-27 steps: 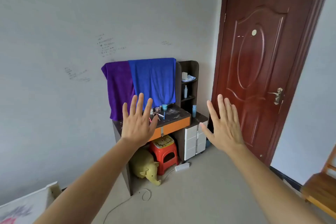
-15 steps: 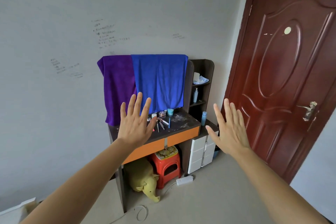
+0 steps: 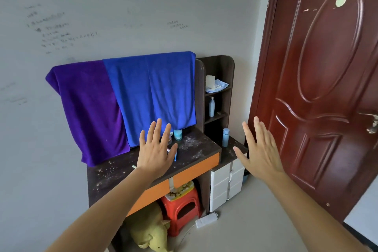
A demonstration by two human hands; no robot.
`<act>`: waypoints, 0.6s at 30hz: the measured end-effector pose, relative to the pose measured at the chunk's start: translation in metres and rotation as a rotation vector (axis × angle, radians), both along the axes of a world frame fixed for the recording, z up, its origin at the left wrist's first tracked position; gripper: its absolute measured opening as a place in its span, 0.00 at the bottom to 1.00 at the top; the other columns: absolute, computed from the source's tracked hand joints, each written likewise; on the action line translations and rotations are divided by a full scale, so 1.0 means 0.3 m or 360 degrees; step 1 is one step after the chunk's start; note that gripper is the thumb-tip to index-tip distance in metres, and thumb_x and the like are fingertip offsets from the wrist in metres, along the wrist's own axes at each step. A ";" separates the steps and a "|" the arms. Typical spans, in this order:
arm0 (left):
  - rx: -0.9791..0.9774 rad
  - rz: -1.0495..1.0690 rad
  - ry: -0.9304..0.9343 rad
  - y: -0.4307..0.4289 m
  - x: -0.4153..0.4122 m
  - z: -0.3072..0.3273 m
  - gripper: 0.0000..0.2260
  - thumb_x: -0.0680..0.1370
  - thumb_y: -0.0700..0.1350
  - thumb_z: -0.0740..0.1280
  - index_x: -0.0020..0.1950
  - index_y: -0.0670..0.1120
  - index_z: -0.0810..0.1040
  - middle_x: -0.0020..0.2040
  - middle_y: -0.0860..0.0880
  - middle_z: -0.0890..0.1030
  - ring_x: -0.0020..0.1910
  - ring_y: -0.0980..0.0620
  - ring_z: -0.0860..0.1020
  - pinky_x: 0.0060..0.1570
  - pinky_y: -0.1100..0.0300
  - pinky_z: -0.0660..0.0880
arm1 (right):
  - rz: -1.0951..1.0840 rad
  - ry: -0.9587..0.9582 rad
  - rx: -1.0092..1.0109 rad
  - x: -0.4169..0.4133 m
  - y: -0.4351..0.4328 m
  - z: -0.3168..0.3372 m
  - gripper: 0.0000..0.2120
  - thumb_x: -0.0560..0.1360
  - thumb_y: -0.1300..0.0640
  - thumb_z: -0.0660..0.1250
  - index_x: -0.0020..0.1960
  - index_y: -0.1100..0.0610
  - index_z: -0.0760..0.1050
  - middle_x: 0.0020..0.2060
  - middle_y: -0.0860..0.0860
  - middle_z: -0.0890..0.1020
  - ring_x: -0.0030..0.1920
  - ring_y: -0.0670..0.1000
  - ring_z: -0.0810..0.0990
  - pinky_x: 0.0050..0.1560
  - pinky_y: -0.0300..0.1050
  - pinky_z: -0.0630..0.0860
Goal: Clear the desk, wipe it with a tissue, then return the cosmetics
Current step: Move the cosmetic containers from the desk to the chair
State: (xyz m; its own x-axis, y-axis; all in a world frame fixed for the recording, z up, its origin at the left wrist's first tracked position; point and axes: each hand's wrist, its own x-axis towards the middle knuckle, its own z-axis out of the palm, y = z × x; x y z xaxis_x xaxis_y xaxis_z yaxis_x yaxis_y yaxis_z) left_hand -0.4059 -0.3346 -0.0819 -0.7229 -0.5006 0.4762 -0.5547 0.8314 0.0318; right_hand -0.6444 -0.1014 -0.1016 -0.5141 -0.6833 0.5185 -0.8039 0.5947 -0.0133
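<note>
Far to the left of the left grip point(image 3: 156, 153), a purple towel point(image 3: 92, 108) is hanging over the back of the table point(image 3: 110, 174). A blue towel point(image 3: 155, 92) is hanging just beyond that grip's fingertips. The left grip is being held up in front of the dusty table, back of the hand facing the camera, fingers straight and spread apart, clasping nothing. The cosmetics are lying on the table behind it and just to its right. A white stick point(image 3: 134, 166) is poking out at its wrist, a blue pen point(image 3: 175, 157) is showing beside its thumb, and a teal jar point(image 3: 177, 134) is standing just right of its fingertips. The hand is hiding any others. Below it, a yellow plush toy point(image 3: 149, 231) and a red stool point(image 3: 182, 208) are sitting under the table. Between the two grips, a shelf unit point(image 3: 230, 80) is holding a pale bottle point(image 3: 211, 106), and a blue bottle point(image 3: 225, 137) is standing on the lower side top. The right grip point(image 3: 259, 149) is likewise being held up, fingers straight and apart, empty, with a brown door point(image 3: 327, 88) standing beyond it to the right.
</note>
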 end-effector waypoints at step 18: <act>0.0396 0.0512 -0.0283 -0.645 -0.504 -0.306 0.33 0.78 0.63 0.47 0.77 0.45 0.65 0.78 0.41 0.61 0.77 0.40 0.61 0.70 0.37 0.61 | 0.0566 -0.0356 0.0269 -0.693 -0.971 -0.278 0.41 0.78 0.35 0.58 0.82 0.56 0.50 0.79 0.62 0.55 0.75 0.62 0.65 0.66 0.56 0.74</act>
